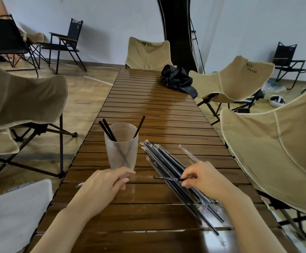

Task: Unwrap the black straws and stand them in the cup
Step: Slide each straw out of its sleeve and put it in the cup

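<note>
A frosted plastic cup (pixel 121 145) stands on the slatted wooden table (pixel 148 110) with three black straws (pixel 110 133) leaning in it. To its right lies a pile of several black straws in clear wrappers (pixel 168 165). My right hand (pixel 205 179) pinches one end of a black straw (pixel 166 178) that runs leftward into a clear wrapper. My left hand (pixel 102 185) pinches that wrapper (pixel 135 177) just in front of the cup. An empty clear wrapper (pixel 187 153) lies beyond my right hand.
A crumpled black bag (pixel 177 79) sits at the table's far right. Beige folding chairs (pixel 269 143) stand close on both sides and one at the far end (pixel 148 53). Black chairs (pixel 66 42) stand by the wall.
</note>
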A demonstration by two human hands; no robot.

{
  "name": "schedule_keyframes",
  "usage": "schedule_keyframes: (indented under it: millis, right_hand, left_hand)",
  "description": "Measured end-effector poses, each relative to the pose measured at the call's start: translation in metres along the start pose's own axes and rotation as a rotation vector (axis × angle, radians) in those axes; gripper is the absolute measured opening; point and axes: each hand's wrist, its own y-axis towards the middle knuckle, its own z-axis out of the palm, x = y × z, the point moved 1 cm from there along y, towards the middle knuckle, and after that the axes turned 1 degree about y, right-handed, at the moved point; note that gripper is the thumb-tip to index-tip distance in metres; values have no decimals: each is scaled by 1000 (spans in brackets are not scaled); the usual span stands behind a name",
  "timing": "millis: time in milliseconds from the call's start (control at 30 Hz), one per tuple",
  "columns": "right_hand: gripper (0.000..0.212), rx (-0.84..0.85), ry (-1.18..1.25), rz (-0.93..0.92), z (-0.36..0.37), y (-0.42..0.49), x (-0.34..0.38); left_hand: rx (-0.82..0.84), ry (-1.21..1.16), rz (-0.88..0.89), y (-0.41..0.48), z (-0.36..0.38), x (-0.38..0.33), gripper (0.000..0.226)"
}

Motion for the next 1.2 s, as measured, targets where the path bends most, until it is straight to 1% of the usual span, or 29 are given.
schedule_keyframes:
  millis: [67,200,367,500,600,667,800,900,967,1067,1200]
  right_hand:
    - [10,-10,36,-16,1,1,0]
    - [17,4,57,0,1,0,-3]
    - [14,-90,-67,57,-9,-1,-15]
    - [13,-227,-163,150,-16,-6,-28]
    - [14,-413,-115,184,-19,-8,-33]
    - [13,-537,-60,172,-21,-7,-28]
    - [13,-810,102,54,-31,-4,4]
    - [15,-1076,250,-146,-42,-13,40]
    - [18,-1167,348,-291,-47,-19,63]
    - [21,-1164,505,-441,-51,-24,93]
    - [21,-1051,501,-514,-37,-20,120]
  left_hand:
    - [12,-12,8,0,3,-3,29]
    - [50,33,43,2,5,-6,18]
    - [-8,148,25,1,6,0,22]
    - [-14,168,-13,1,7,4,22]
    - [-15,160,-37,0,9,5,22]
    - [-2,158,-28,1,11,2,24]
    - [45,132,14,3,15,-8,26]
    - [73,119,29,4,17,-14,23]
    - [88,114,36,4,17,-17,21]
    - [94,104,47,4,17,-19,21]
    - [78,87,54,4,18,-20,20]
